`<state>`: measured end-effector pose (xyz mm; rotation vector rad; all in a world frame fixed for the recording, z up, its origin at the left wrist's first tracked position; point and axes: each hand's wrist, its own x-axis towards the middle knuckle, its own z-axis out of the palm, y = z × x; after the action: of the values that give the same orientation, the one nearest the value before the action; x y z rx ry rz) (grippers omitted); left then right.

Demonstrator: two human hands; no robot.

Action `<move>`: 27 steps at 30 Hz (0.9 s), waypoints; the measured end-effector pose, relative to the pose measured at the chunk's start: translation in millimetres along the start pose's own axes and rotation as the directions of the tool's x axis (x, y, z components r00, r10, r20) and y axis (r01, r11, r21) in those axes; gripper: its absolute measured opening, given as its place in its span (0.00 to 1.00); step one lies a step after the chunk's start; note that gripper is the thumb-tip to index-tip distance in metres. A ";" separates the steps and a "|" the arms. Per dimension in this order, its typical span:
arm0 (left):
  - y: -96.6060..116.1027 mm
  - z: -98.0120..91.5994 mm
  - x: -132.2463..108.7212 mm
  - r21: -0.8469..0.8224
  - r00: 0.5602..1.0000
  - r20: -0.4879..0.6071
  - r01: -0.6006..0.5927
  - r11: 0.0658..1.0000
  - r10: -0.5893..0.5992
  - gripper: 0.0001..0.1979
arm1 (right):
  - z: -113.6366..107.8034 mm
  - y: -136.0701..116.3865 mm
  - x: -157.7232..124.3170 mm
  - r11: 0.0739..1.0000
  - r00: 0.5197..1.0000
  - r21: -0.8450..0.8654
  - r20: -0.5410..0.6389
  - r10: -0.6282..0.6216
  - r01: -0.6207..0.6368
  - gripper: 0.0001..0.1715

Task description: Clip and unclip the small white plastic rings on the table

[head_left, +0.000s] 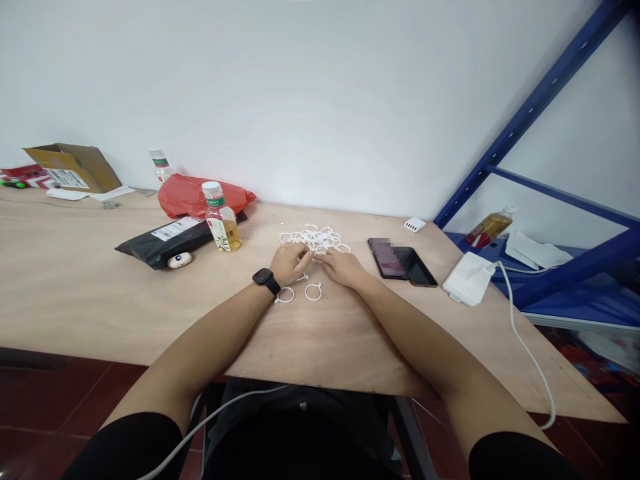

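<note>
- We can make out print on the green band of the front bottle (223,223), above a red patch and a leaf picture, but the characters are too small for us to read.
- We see a printed white label on the black parcel (165,248) and another on the cardboard box (95,167); both are too blurred to read.
- On the small white case (179,261) beside the parcel we find a dark mark, rather like a "G".
- We see both forearms reach in over the table (200,310) and angle toward each other, the left wrist wearing a black watch (267,280).
- The left hand (289,264) and right hand (345,268) rest low, fingers bent inward, their fingertips meeting at the near edge of the pile of white rings (320,235).
- The fingers look drawn together, yet we cannot tell whether either hand is clamped on a ring.
- We spot two loose rings (313,292) nearer the person, one just beside the watch; another is partly hidden by the left hand.
- The rear bottle (160,165) is half covered by the red bag (185,193), and one phone's screen (389,259) is pixelated.
</note>
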<state>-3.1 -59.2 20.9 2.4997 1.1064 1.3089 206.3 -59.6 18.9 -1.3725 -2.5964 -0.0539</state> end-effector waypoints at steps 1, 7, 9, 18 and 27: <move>-1.3 2.3 0.4 0.013 1.000 0.030 0.003 1.000 -0.003 0.15 | -0.2 -0.1 0.2 1.000 1.000 0.002 -0.013 -0.006 0.006 0.20; -16.4 15.0 -0.8 0.046 0.991 0.129 -0.027 0.999 0.021 0.09 | 3.4 2.3 -0.1 0.993 0.985 0.069 -0.152 -0.082 0.093 0.11; -19.3 16.7 -1.6 0.045 0.991 0.127 -0.048 0.998 0.042 0.09 | 5.4 1.7 0.0 0.985 0.969 0.137 -0.235 -0.071 0.105 0.11; -15.3 14.8 0.3 0.034 0.981 0.129 -0.150 0.988 0.145 0.13 | 11.7 -1.5 -1.2 0.918 0.894 0.366 -0.447 0.030 0.152 0.12; -15.2 13.4 0.8 0.014 0.979 0.121 -0.169 0.985 0.166 0.13 | 10.7 -0.9 -2.2 0.897 0.883 0.394 -0.470 0.012 0.198 0.12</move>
<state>-1.2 -44.6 7.0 2.7007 0.9091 1.1709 205.0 -60.6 8.1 -0.9305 -2.1021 0.1560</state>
